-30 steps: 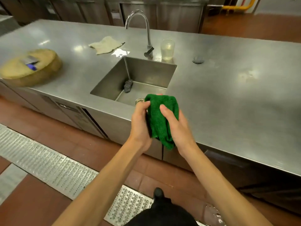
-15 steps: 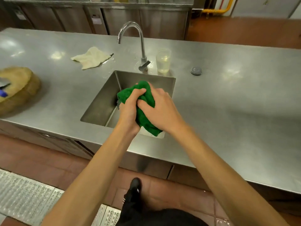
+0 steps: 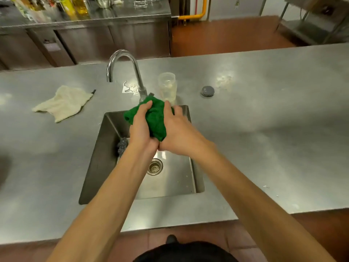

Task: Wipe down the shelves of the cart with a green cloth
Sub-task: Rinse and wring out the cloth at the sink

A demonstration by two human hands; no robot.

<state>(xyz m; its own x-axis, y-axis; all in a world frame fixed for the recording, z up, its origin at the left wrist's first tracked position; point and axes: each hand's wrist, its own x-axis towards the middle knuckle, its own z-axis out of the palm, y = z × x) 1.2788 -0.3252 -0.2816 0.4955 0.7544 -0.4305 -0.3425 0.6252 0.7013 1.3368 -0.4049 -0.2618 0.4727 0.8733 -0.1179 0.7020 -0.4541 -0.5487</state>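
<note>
As the fingers (image 3: pixel 147 106) of the left hand (image 3: pixel 140 130) curl over the top of the green cloth (image 3: pixel 156 120), I see them closed on it. The fingers (image 3: pixel 167 106) of the right hand (image 3: pixel 179 134) wrap the other side the same way, so both hands have hold of the cloth & nothing else. The hands sit heel to heel, touching near the wrists, w/ the cloth bunched into a wad between the palms.

The wad is held in the air over the back part of the sink (image 3: pixel 102 157), just in front of the base of the faucet (image 3: pixel 122 57). In the basin below the hands are a dark scouring pad (image 3: pixel 122 145) against the left wall and the drain (image 3: pixel 155 166) near the middle.

On the table (image 3: pixel 264 133) behind the sink:
- a clear cup (image 3: pixel 167 85) just beside the faucet, on its right
- a small dark round cap (image 3: pixel 207 91) further right
- a beige rag (image 3: pixel 64 104) lying crumpled well off to the left
- a wet patch by the faucet base

At the bottom edge there's a black shoe (image 3: pixel 171 239) on the red tile floor.
</note>
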